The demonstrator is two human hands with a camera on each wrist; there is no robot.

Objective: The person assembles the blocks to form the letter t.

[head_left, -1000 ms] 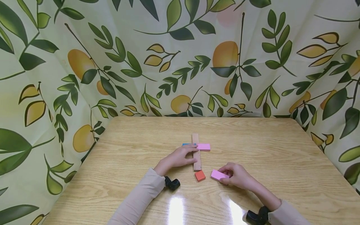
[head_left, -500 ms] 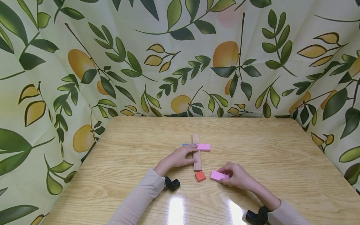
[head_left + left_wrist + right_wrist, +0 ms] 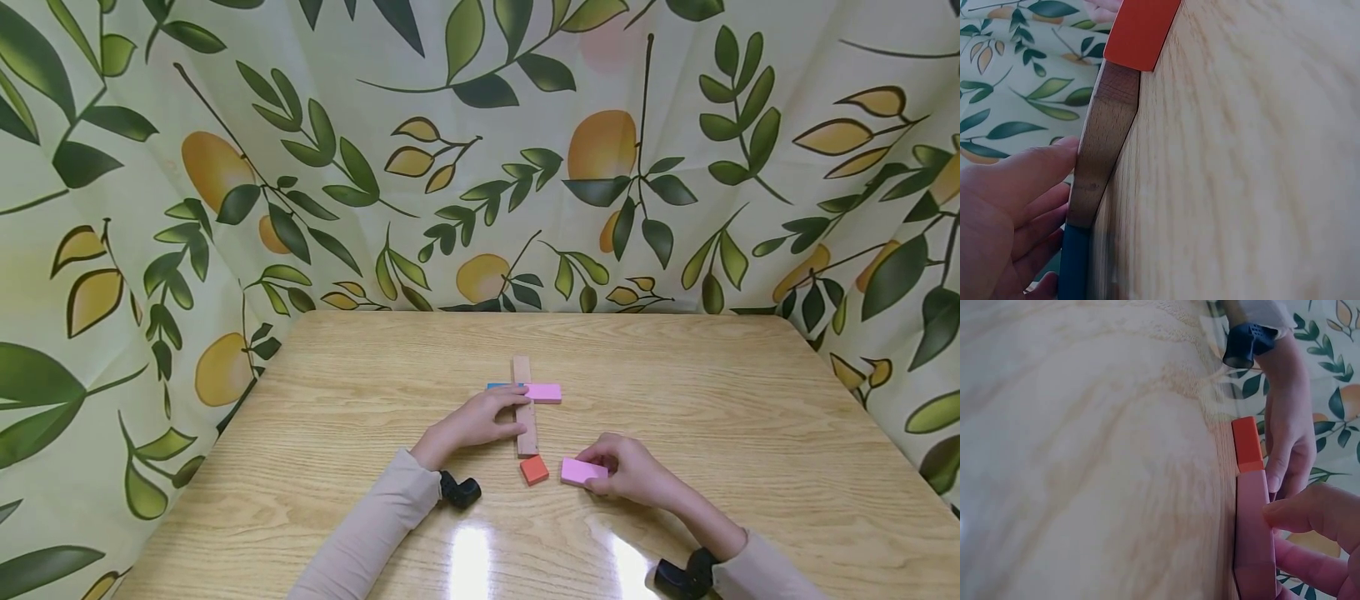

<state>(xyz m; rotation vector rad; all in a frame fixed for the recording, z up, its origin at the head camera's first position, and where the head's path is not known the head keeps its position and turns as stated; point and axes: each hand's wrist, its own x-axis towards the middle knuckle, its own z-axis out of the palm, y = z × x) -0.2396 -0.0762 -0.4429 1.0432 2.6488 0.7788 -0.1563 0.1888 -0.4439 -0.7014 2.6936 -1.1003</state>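
In the head view, flat wooden blocks form a cross. A bare wooden block [image 3: 521, 367] lies at its far end, and another wooden block [image 3: 527, 437] at its near end. A blue block [image 3: 496, 386] makes the left arm, a pink block [image 3: 545, 392] the right. My left hand [image 3: 474, 418] rests over the crossing with extended fingers, its thumb touching the near wooden block. An orange-red block [image 3: 535, 470] lies turned at that block's near end. To its right, my right hand [image 3: 634, 472] pinches a second pink block [image 3: 579, 472] on the table.
The wood-grain table [image 3: 360, 367] carries all the blocks. A leaf-and-fruit patterned cloth [image 3: 480, 167] encloses it at the back and sides. Black wrist cameras [image 3: 460, 492] sit on both forearms, close above the tabletop.
My right hand has shifted very slightly left with the pink block, which is turned a little straighter. My left hand and the cross of blocks have stayed in place.
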